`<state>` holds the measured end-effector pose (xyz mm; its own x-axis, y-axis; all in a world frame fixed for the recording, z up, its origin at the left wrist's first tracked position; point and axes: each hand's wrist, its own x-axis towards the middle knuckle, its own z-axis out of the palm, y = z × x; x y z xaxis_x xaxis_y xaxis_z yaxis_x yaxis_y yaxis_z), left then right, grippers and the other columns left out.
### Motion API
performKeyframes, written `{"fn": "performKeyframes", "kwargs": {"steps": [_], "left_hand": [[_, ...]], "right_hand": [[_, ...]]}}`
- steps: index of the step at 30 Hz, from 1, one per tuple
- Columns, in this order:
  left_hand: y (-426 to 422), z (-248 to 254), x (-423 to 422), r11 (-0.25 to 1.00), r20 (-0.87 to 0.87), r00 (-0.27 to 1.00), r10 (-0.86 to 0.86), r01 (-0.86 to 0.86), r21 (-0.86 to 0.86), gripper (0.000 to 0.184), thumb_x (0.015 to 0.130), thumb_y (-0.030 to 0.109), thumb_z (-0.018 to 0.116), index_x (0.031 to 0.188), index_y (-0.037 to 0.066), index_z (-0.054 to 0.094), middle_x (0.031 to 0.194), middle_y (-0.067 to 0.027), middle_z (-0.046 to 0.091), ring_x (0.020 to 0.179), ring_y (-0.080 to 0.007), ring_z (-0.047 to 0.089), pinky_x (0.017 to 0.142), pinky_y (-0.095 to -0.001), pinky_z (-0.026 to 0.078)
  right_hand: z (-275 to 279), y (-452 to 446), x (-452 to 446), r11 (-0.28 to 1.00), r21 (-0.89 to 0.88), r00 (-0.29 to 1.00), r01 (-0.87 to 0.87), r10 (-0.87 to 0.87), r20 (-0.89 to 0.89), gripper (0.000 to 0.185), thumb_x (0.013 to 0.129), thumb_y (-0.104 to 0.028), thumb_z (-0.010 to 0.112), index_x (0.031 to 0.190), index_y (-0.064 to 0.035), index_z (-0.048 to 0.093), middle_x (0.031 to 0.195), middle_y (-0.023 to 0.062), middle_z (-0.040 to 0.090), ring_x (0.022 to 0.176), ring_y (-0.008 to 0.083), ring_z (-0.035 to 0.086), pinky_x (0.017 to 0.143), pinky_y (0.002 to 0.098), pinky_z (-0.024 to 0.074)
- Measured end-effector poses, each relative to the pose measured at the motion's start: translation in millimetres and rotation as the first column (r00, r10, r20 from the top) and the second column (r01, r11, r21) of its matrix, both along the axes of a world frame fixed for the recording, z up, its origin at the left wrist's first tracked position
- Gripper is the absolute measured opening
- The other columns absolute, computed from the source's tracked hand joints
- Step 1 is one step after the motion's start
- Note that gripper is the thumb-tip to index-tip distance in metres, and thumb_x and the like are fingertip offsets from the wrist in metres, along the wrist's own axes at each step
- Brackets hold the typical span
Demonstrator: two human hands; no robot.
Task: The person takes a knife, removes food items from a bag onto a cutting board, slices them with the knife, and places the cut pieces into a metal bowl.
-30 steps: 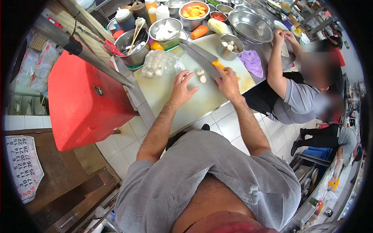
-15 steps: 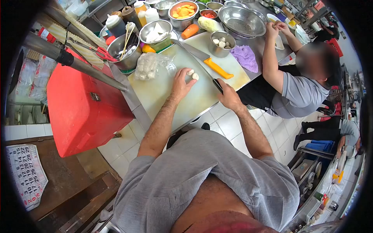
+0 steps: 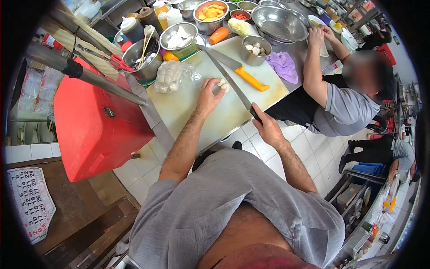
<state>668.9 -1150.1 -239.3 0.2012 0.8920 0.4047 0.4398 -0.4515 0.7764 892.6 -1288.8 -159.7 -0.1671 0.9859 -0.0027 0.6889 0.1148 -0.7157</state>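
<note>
Head-worn view of a kitchen worktop (image 3: 297, 49), with a pale cutting board (image 3: 197, 127) near the centre of the frame. The left hand (image 3: 209, 97) is curled, fingertips and thumb gripping small white mushroom pieces (image 3: 224, 86) against the board, just above the frame's centre. The right hand (image 3: 270, 128), to the right, is closed around the black handle of a long knife (image 3: 234, 89); its blade slants up and left over the board, passing just right of the mushroom pieces. Beside it, a second knife with a yellow handle (image 3: 251, 79) lies on the board. A metal bowl of white mushrooms (image 3: 256, 50) stands on the board's upper right, next to a crumpled purple cloth (image 3: 282, 67). Left of the left hand rests a clear plastic bag of pale contents (image 3: 171, 77). Along the top are bowls of orange slices (image 3: 210, 12) and white pieces (image 3: 180, 37), a carrot (image 3: 218, 35) and squeeze bottles (image 3: 174, 17). A red container (image 3: 98, 127) fills the left. At lower left, a calendar (image 3: 31, 201), turned sideways, shows black and red numbers, including 15, 22 and 29. Another person (image 3: 349, 105), in a grey shirt, works at upper right.
</note>
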Motion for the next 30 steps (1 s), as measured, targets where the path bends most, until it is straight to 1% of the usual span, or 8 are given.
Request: {"fn": "performKeyframes", "kwargs": {"steps": [3, 5, 8, 12, 16, 24, 27, 30], "left_hand": [[0, 4, -1, 0.999, 0.003, 1.000, -0.014, 0.015, -0.047, 0.036, 0.076, 0.009, 0.071, 0.108, 0.004, 0.055, 0.109, -0.0121, 0.055, 0.099, -0.0274, 0.056, 0.089, -0.0375, 0.046], [0, 5, -1, 0.997, 0.011, 1.000, -0.022, 0.023, -0.075, 0.034, 0.076, 0.008, 0.069, 0.107, 0.004, 0.055, 0.110, -0.0123, 0.054, 0.101, -0.0282, 0.056, 0.090, -0.0380, 0.046], [1, 3, -1, 0.997, 0.038, 0.999, -0.026, 0.029, -0.075, 0.032, 0.076, 0.008, 0.069, 0.104, 0.004, 0.056, 0.108, -0.0121, 0.056, 0.100, -0.0287, 0.056, 0.089, -0.0382, 0.046], [2, 5, -2, 0.999, 0.008, 1.000, -0.020, 0.020, -0.037, 0.032, 0.077, 0.010, 0.070, 0.106, 0.004, 0.058, 0.107, -0.0108, 0.057, 0.096, -0.0258, 0.057, 0.085, -0.0368, 0.047], [3, 4, -2, 0.999, -0.011, 1.000, -0.023, 0.023, -0.026, 0.032, 0.077, 0.010, 0.070, 0.106, 0.004, 0.057, 0.106, -0.0109, 0.058, 0.095, -0.0258, 0.057, 0.085, -0.0367, 0.047], [6, 5, -3, 0.994, 0.020, 1.000, -0.017, 0.019, -0.105, 0.034, 0.075, 0.010, 0.071, 0.105, 0.003, 0.057, 0.102, -0.0108, 0.058, 0.092, -0.0250, 0.057, 0.082, -0.0365, 0.048], [5, 4, -3, 0.995, 0.024, 1.000, -0.009, 0.011, -0.101, 0.033, 0.075, 0.009, 0.071, 0.104, 0.003, 0.057, 0.101, -0.0106, 0.058, 0.091, -0.0247, 0.057, 0.081, -0.0364, 0.048], [6, 2, -3, 0.997, 0.031, 0.999, -0.017, 0.019, -0.078, 0.032, 0.074, 0.008, 0.070, 0.103, 0.003, 0.057, 0.100, -0.0105, 0.058, 0.090, -0.0245, 0.057, 0.081, -0.0362, 0.048]], "right_hand": [[4, -10, 2, 0.998, -0.059, 0.997, -0.008, 0.013, 0.081, 0.060, 0.090, -0.009, 0.057, 0.144, -0.0200, 0.033, 0.104, 0.0219, 0.061, 0.092, 0.0369, 0.061, 0.080, 0.0416, 0.0494], [1, -16, 5, 0.999, -0.029, 0.981, -0.025, 0.030, 0.191, 0.060, 0.090, -0.011, 0.057, 0.144, -0.0224, 0.032, 0.089, 0.0185, 0.059, 0.077, 0.0355, 0.061, 0.071, 0.0442, 0.0512], [0, -25, 8, 0.999, -0.007, 0.970, -0.042, 0.042, 0.238, 0.060, 0.090, -0.012, 0.056, 0.144, -0.0235, 0.032, 0.084, 0.0166, 0.057, 0.072, 0.0341, 0.061, 0.066, 0.0433, 0.0519], [3, -35, 10, 0.999, -0.037, 0.955, -0.037, 0.046, 0.292, 0.060, 0.090, -0.013, 0.056, 0.144, -0.0240, 0.032, 0.085, 0.0167, 0.057, 0.071, 0.0343, 0.061, 0.066, 0.0430, 0.0528], [2, -35, 10, 0.992, -0.130, 0.959, -0.003, 0.040, 0.281, 0.063, 0.089, -0.009, 0.057, 0.144, -0.0246, 0.032, 0.088, 0.0177, 0.058, 0.077, 0.0356, 0.060, 0.069, 0.0434, 0.0508], [-5, -15, -1, 0.987, -0.156, 0.969, -0.025, 0.062, 0.238, 0.064, 0.089, -0.009, 0.057, 0.145, -0.0241, 0.029, 0.088, 0.0177, 0.059, 0.077, 0.0355, 0.060, 0.071, 0.0449, 0.0502], [-9, -9, -7, 0.992, -0.114, 0.960, -0.062, 0.091, 0.266, 0.062, 0.090, -0.011, 0.053, 0.146, -0.0232, 0.028, 0.087, 0.0188, 0.058, 0.073, 0.0365, 0.062, 0.068, 0.0448, 0.0525], [-8, 7, -21, 0.981, -0.194, 0.925, -0.024, 0.096, 0.367, 0.062, 0.090, -0.010, 0.052, 0.145, -0.0229, 0.028, 0.090, 0.0197, 0.059, 0.076, 0.0374, 0.062, 0.069, 0.0454, 0.0522]]}}
